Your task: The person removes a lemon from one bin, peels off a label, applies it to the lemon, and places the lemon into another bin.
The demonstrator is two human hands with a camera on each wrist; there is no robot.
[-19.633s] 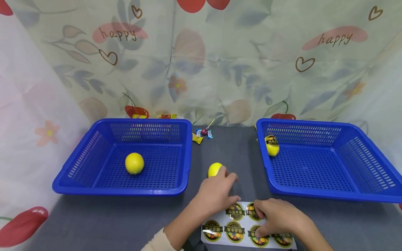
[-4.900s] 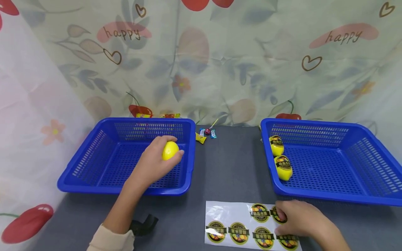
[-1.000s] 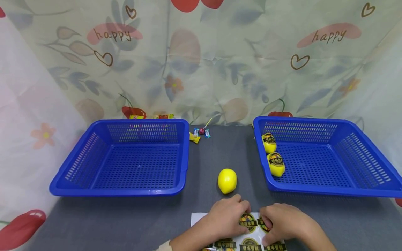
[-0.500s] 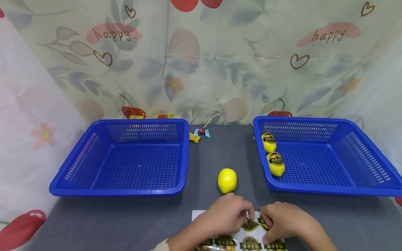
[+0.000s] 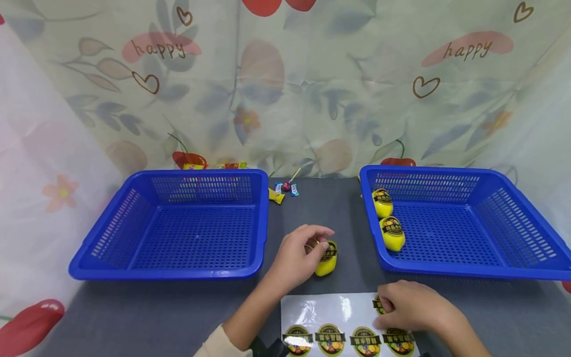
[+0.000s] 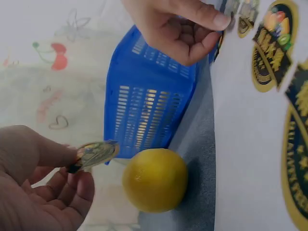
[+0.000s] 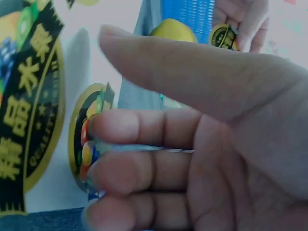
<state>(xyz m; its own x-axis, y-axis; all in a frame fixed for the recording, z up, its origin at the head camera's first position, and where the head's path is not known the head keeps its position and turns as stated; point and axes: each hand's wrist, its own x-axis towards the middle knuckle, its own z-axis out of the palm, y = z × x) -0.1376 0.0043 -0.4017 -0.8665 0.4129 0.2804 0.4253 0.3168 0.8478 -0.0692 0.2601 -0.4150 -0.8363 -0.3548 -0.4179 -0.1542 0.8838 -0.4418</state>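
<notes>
My left hand [image 5: 294, 260] pinches a round black-and-gold sticker [image 6: 98, 154] between thumb and fingers. Close by on the table, a yellow lemon [image 5: 325, 268] stands; in the left wrist view a gap shows between sticker and lemon [image 6: 155, 180], while the head view has them overlapping. In front lies a white sticker sheet [image 5: 321, 307], its front row of fruit-label stickers [image 5: 330, 339] in place and its back row mostly bare. Fingertips of my right hand [image 5: 412, 307] press on the sheet's right part, beside a sticker [image 7: 91, 130], with the thumb held apart from the fingers.
A blue basket [image 5: 169, 273] stands at the left. The blue basket [image 5: 446, 272] on the right holds two labelled lemons, a rear one [image 5: 382, 204] and a front one [image 5: 392, 235]. Wrapped candy [image 5: 276, 196] and a lollipop [image 5: 286, 186] lie at the back by the patterned cloth.
The lemon from the left basket now stands on the table. My left hand has peeled a sticker off the sheet's back row and moved up and left to the lemon. The right hand stays on the sheet.
</notes>
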